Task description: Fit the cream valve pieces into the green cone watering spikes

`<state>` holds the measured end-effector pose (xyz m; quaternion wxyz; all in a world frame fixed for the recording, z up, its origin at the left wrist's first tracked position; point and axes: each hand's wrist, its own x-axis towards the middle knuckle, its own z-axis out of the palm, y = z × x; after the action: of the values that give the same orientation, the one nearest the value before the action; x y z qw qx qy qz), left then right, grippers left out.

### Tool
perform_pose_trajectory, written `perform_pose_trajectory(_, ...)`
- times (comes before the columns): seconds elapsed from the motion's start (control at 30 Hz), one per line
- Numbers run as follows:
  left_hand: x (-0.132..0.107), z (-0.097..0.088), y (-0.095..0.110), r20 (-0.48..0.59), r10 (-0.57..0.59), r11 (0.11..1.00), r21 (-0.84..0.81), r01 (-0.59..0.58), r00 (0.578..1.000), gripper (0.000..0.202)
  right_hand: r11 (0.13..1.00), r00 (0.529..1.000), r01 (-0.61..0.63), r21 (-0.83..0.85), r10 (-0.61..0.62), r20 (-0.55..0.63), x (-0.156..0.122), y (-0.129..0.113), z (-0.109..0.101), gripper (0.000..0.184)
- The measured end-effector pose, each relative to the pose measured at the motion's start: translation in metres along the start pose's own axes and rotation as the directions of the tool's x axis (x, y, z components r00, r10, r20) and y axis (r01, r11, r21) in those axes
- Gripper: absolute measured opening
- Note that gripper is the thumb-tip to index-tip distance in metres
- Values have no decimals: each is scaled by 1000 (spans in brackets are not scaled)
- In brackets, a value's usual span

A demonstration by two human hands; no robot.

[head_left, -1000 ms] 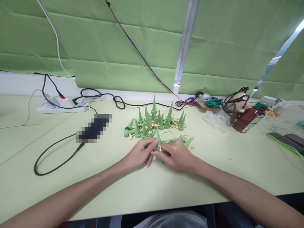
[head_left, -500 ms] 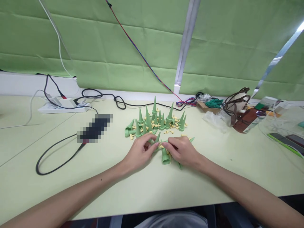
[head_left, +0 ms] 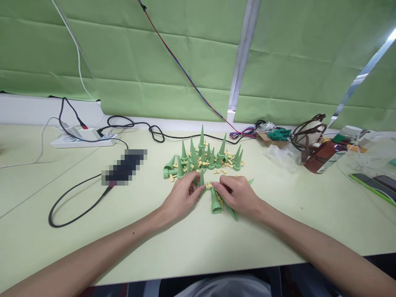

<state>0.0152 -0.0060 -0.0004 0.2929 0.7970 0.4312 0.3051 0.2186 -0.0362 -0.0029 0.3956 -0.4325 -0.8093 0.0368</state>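
My left hand (head_left: 181,196) is closed round a green plastic watering spike (head_left: 202,176), whose tip points up. My right hand (head_left: 239,194) pinches the right end of a small yellow valve piece (head_left: 208,185), which meets the spike near its base; I cannot tell whether it is seated in it. Below my right fingers lies another green spike (head_left: 215,202), its wide end facing me. Beside that spike are yellow pieces and more spikes, partly covered by the right hand. Behind both hands stands a cluster of green spikes (head_left: 221,152) with yellow pieces strewn among them.
To the left are a power strip (head_left: 83,142) and a blurred-out dark device (head_left: 123,167) on a black cable (head_left: 58,222). At the right lie clear plastic bags (head_left: 281,156), a tilted brown bottle (head_left: 324,156) and phones (head_left: 374,185). Green blinds (head_left: 185,62) hang behind.
The spike in my left hand has turned from leaning right to nearly upright. My right fingers have shifted slightly right, showing more of the yellow valve piece between the hands.
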Motion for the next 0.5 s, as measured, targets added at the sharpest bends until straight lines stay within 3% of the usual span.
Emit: perform_pose_trajectory(0.5, -1, 1, -1, -11, -56, 996, -68, 55, 998, 22, 1000, 999, -23, -8, 23, 28, 2, 1, 0, 37)
